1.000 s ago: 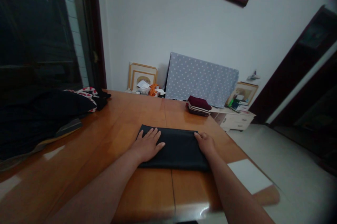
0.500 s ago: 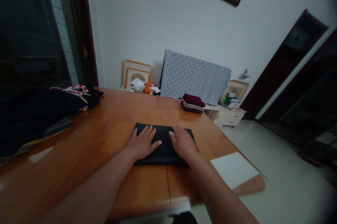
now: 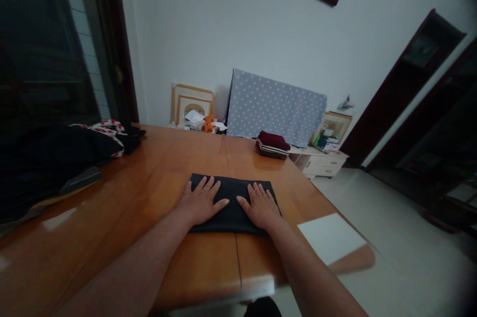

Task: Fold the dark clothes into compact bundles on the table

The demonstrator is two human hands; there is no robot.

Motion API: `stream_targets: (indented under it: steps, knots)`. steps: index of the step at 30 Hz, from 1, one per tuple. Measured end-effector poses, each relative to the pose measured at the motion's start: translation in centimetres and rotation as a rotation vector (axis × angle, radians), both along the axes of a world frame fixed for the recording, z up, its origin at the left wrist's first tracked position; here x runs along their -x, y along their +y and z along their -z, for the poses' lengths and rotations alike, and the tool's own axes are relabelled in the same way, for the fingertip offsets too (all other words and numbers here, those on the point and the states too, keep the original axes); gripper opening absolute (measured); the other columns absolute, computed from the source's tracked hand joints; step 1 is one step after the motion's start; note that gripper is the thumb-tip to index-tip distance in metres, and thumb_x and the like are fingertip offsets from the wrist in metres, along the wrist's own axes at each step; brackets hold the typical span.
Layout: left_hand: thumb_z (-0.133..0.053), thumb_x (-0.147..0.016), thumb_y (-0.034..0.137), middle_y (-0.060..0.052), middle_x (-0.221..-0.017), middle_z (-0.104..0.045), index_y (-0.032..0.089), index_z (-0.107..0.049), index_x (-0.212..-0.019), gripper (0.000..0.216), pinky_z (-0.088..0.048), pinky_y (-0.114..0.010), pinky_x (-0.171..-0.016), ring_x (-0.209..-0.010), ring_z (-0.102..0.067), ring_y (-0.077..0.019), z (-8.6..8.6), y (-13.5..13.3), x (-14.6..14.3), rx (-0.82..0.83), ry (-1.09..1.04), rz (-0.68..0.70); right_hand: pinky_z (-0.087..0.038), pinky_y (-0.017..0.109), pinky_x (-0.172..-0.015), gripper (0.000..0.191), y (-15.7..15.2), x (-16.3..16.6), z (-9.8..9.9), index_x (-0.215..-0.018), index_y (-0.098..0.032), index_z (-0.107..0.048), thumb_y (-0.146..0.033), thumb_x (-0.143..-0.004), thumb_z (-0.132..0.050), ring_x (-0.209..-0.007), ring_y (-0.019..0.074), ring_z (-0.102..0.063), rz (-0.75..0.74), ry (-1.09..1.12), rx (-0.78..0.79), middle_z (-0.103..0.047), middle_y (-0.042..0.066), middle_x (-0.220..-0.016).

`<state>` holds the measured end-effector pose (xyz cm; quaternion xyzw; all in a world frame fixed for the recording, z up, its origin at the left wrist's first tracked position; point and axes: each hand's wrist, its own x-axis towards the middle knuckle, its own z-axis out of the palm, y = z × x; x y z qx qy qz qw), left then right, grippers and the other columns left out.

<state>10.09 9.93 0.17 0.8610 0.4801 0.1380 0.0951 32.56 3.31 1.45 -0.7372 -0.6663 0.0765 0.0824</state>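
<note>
A folded black cloth (image 3: 233, 213) lies flat as a wide rectangle on the wooden table, near its front edge. On its left part rests my left hand (image 3: 199, 201), palm down with fingers spread. My right hand (image 3: 261, 206) lies palm down on the right part, its fingers stretched out and slightly apart. Both thumbs point inward, with a strip of bare cloth between them. Neither hand grips anything. The cloth's kind of garment, if it is one, cannot be made out.
Dark clothes (image 3: 55, 158) are heaped on the table (image 3: 164, 153) at the left. A small folded stack (image 3: 273, 144), maroon on top, sits near the far edge. At the right lies a white patch (image 3: 331, 237), sheet or reflection. A spotted grey cloth (image 3: 276, 106) hangs behind.
The fingers of my right hand have spread and straightened on the cloth, and its thumb has shifted slightly left. My left hand stays in place.
</note>
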Motion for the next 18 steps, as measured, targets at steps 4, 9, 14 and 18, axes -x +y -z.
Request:
stream_targets:
  steps: [4, 9, 14, 18]
  knots:
    - [-0.034, -0.086, 0.078, -0.011, -0.161, -0.026, 0.027, -0.042, -0.15, 0.083, -0.001, -0.067, -0.114, -0.149, -0.016, -0.0386, 0.0, 0.0, 0.0, 0.015, 0.0, 0.002, -0.008, 0.048, -0.121, 0.094, -0.3, -2.0, 0.7, -0.156, -0.011, -0.026, -0.077, -0.09, -0.019, -0.151, 0.0307, -0.008, 0.068, 0.031, -0.006, -0.017, 0.014, -0.163]
    - [-0.039, -0.084, 0.078, -0.012, -0.16, -0.029, 0.028, -0.046, -0.147, 0.081, -0.002, -0.065, -0.115, -0.149, -0.016, -0.0378, 0.0, -0.1, -0.1, 0.01, -0.062, -0.003, -0.008, 0.048, -0.121, 0.094, -0.3, -2.8, 1.4, -0.156, -0.012, -0.026, -0.078, -0.089, -0.02, -0.152, 0.0303, -0.005, 0.081, 0.071, -0.018, -0.016, 0.013, -0.163]
    - [-0.04, -0.085, 0.078, -0.012, -0.159, -0.032, 0.026, -0.046, -0.147, 0.081, -0.003, -0.063, -0.116, -0.15, -0.017, -0.0356, -0.1, 0.2, 0.2, 0.076, -0.149, 0.007, -0.009, 0.049, -0.12, 0.093, -0.2, -2.7, 1.6, -0.155, -0.012, -0.027, -0.078, -0.089, -0.021, -0.152, 0.0307, -0.006, 0.081, 0.07, -0.023, -0.018, 0.014, -0.163]
    - [-0.034, -0.091, 0.073, -0.01, -0.155, -0.04, 0.026, -0.046, -0.146, 0.074, -0.018, -0.051, -0.119, -0.147, -0.029, -0.0284, -0.8, 1.0, 1.5, 0.193, -0.546, -0.072, -0.009, 0.048, -0.12, 0.091, -0.1, -3.0, 1.9, -0.155, -0.011, -0.029, -0.075, -0.091, -0.023, -0.152, 0.0297, -0.006, 0.072, 0.053, -0.024, -0.019, 0.014, -0.163]
